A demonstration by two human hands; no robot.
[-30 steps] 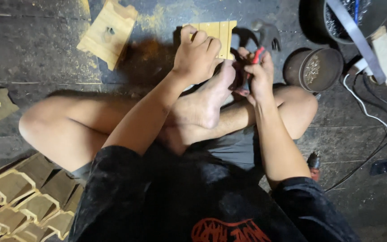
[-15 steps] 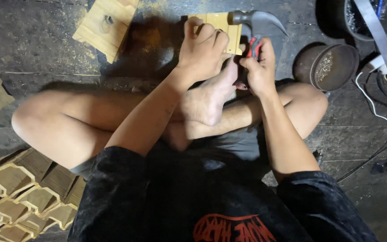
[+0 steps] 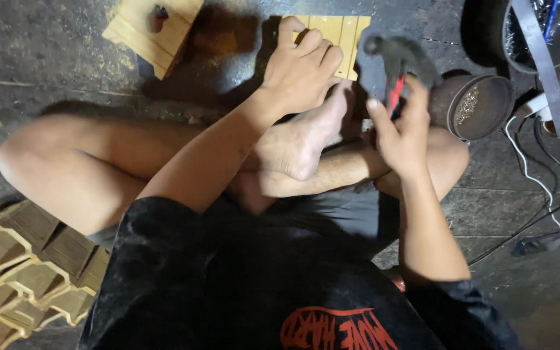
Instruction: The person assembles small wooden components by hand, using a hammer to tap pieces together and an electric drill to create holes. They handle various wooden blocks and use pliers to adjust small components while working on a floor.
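Sitting cross-legged on a dark, dusty floor (image 3: 46, 58), seen from above, bare legs folded and one foot (image 3: 306, 139) resting sole-up near the middle. Left hand (image 3: 301, 68) stretched forward, arm straight from the lower middle, palm down and fingers curled over a small panel of pale wooden slats (image 3: 345, 35) lying flat on the floor, pressing on it. Right hand (image 3: 400, 133) raised just to the right of the panel, wrist bent back, fingers wrapped tight around the red handle of a claw hammer (image 3: 396, 58); dark metal head blurred, held above the panel's right edge. Hands apart, each clamped on its own thing.

Just right of the hammer, a round dark tin (image 3: 474, 107) standing open on the floor, with small bits inside, too small to tell what. At top right, a larger dark tub (image 3: 520, 45) with a grey strap across it, and a white cable (image 3: 539, 188) trailing down the floor. At top left, a second wooden slat piece (image 3: 140, 26), well apart from the hands. At bottom left, a stack of moulded wooden pieces (image 3: 14, 272) beside the left knee. Black shirt with red print in the foreground.
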